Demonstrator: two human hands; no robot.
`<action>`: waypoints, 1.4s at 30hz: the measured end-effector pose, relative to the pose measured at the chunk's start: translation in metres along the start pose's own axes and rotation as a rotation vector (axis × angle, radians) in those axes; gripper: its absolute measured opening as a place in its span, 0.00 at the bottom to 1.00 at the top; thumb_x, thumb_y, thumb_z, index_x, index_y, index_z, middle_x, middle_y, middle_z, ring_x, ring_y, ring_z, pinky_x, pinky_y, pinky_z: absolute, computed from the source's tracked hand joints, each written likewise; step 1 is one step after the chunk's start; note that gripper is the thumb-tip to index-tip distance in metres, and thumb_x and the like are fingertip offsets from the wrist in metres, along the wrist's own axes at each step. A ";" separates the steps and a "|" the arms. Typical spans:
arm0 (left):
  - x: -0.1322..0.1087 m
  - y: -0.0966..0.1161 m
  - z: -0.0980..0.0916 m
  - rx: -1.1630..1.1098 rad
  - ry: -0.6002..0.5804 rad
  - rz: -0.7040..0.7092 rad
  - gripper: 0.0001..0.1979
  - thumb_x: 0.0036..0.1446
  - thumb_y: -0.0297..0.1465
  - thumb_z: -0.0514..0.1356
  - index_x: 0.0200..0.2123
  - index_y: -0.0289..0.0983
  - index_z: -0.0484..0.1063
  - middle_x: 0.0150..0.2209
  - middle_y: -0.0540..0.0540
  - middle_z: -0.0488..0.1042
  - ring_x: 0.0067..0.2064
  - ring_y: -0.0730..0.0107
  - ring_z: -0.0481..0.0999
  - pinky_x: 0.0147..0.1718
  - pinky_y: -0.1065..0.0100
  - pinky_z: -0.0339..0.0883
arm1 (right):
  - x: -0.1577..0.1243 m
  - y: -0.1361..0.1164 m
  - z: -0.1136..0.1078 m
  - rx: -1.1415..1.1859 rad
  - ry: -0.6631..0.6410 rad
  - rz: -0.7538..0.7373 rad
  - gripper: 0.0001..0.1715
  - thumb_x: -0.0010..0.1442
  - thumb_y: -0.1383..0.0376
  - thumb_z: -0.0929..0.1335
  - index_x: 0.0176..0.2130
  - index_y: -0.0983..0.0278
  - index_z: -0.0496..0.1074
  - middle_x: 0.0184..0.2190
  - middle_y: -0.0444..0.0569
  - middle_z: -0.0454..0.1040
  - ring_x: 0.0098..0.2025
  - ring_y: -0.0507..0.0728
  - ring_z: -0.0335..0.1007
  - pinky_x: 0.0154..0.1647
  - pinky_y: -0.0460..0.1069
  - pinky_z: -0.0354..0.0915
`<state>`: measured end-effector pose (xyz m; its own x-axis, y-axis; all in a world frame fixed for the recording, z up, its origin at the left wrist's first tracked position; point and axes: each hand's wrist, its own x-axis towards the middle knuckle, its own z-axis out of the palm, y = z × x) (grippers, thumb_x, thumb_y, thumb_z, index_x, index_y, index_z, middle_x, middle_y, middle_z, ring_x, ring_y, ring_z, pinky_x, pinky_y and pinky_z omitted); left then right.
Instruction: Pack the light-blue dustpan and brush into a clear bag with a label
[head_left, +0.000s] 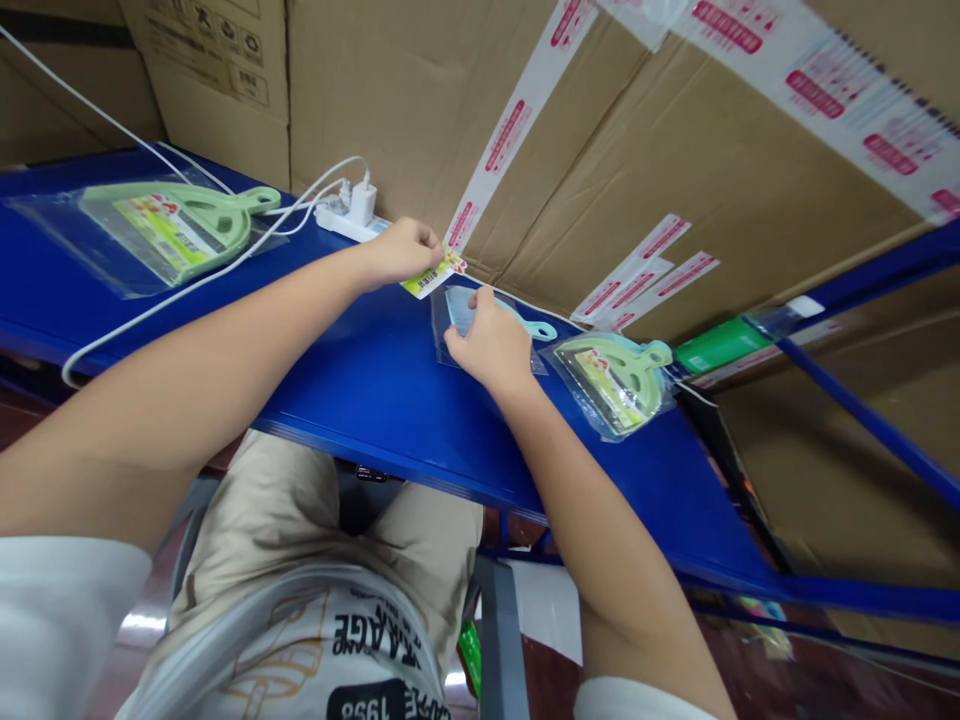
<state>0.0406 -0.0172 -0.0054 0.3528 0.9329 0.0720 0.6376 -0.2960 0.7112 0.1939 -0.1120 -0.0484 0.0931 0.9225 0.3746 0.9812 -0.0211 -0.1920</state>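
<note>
My left hand [401,250] is closed in a pinch on a small yellow printed label card [433,276], held just above the blue shelf [375,380]. My right hand [491,340] rests with curled fingers on a clear plastic bag [450,315] that holds a light blue dustpan, whose handle [536,328] sticks out to the right. The card's lower edge sits close to the bag's top. Most of the blue dustpan is hidden under my right hand.
A bagged green dustpan [615,378] lies right of my right hand; another bagged green dustpan [176,225] lies at the far left. A white power strip with a charger [349,212] and white cables [187,285] sit behind. Taped cardboard boxes [600,130] wall the back.
</note>
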 end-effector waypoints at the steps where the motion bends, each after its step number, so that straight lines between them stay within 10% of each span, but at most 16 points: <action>1: -0.001 0.001 0.000 0.006 -0.007 0.001 0.23 0.64 0.31 0.56 0.60 0.38 0.79 0.50 0.40 0.84 0.52 0.58 0.83 0.48 0.58 0.76 | -0.001 -0.001 0.000 -0.020 -0.012 0.010 0.21 0.57 0.62 0.71 0.50 0.63 0.70 0.39 0.60 0.81 0.40 0.69 0.78 0.40 0.58 0.68; 17: -0.005 0.003 -0.005 -0.239 -0.107 -0.040 0.16 0.51 0.23 0.64 0.44 0.36 0.82 0.36 0.48 0.78 0.51 0.58 0.81 0.48 0.65 0.69 | -0.004 -0.012 -0.013 -0.174 -0.156 0.032 0.21 0.64 0.69 0.64 0.56 0.68 0.72 0.45 0.65 0.82 0.48 0.71 0.80 0.47 0.60 0.70; 42: 0.000 -0.015 -0.010 -0.321 -0.507 -0.054 0.19 0.42 0.25 0.66 0.40 0.40 0.87 0.31 0.52 0.80 0.47 0.63 0.81 0.44 0.72 0.67 | 0.017 0.030 0.014 0.573 -0.001 0.093 0.09 0.56 0.67 0.70 0.37 0.58 0.66 0.28 0.42 0.72 0.32 0.56 0.69 0.37 0.51 0.64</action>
<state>0.0240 -0.0105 -0.0095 0.6587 0.7073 -0.2567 0.4533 -0.1007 0.8857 0.2223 -0.0915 -0.0603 0.1742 0.9272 0.3316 0.7206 0.1095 -0.6846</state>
